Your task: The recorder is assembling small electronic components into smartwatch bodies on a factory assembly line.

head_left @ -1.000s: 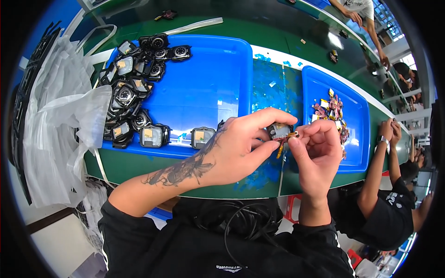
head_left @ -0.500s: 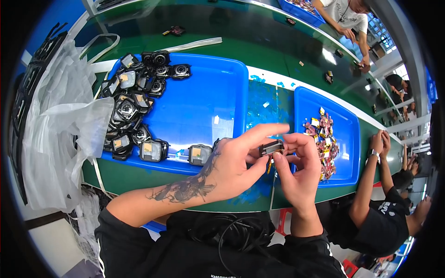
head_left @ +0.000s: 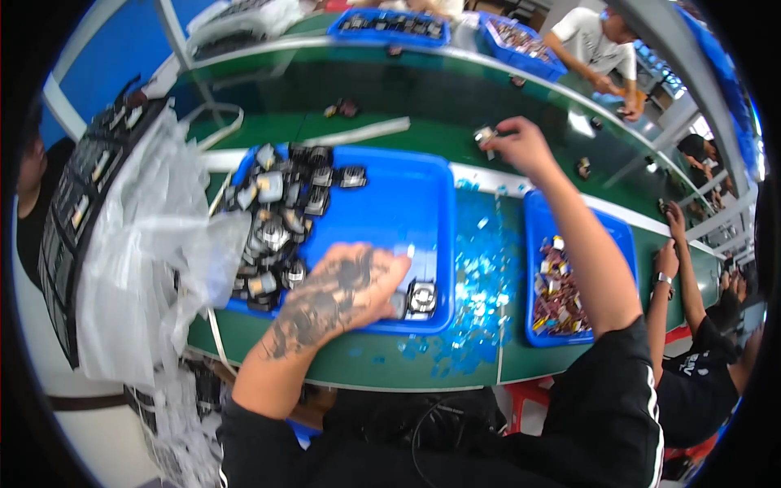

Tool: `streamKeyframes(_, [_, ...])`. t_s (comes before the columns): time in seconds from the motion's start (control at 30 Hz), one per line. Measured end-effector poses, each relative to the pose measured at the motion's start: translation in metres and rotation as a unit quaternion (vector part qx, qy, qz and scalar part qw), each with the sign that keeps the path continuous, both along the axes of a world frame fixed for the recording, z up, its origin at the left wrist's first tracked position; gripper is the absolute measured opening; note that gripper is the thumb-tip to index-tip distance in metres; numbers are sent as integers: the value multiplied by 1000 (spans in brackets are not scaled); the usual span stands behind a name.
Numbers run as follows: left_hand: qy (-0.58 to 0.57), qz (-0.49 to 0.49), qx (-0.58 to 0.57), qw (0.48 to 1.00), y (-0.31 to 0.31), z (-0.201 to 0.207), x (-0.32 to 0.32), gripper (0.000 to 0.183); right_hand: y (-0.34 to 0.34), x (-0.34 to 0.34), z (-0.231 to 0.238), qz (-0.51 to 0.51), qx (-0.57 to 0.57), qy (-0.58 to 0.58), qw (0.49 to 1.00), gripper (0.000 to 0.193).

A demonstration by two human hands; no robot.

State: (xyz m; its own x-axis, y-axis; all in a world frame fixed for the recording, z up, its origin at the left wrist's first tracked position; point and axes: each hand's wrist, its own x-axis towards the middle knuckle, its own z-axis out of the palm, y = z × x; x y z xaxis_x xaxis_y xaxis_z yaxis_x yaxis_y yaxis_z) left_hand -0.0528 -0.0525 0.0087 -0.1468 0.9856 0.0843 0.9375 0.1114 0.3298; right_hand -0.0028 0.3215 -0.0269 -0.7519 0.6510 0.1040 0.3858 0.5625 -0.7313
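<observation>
Out over the dark green belt, my right hand (head_left: 521, 146) pinches a small watch part (head_left: 486, 137), dark with a silvery face and a light patch. My left hand (head_left: 350, 285) reaches over the near side of a large blue tray (head_left: 443, 228), its back turned up and its fingers mostly hidden. Whether it grips anything does not show. Just right of its fingers lies a black watch case with a round silvery back (head_left: 421, 298). Many similar black watch cases (head_left: 272, 232) are heaped in the tray's left half.
A smaller blue tray (head_left: 533, 325) at right holds small parts with reddish and yellow bits (head_left: 557, 281). Blue film scraps (head_left: 480, 301) litter the green table between the trays. White plastic sheeting (head_left: 154, 268) hangs at left. Co-workers sit at right and across the belt.
My hands have parted from a dark part held between them. My right hand has reached forward over the belt; my left has moved left over the large tray. The view has shifted.
</observation>
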Motion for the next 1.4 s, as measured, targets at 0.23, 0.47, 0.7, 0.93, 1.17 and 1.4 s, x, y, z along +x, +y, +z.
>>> streamKeyframes(0.23, [-52,-11,-25,998,7,13,-2,22,2,6,-12,-86,152,-21,984,39])
streamKeyframes(0.47, [-369,99,128,915,42,17,17,21,-100,78,65,202,-7,62,977,23])
streamKeyframes(0.7, [-639,96,208,735,59,-2,55,25,-187,153,53,133,-377,156,903,13])
streamKeyframes(0.93, [-719,79,84,685,56,0,66,21,-102,196,55,-19,128,-6,992,10])
streamKeyframes(1.17, [-700,99,47,706,56,1,52,16,-20,242,19,-108,156,-85,978,12])
streamKeyframes(1.4, [-712,100,67,692,58,-5,51,28,-16,240,12,-78,91,-82,989,10])
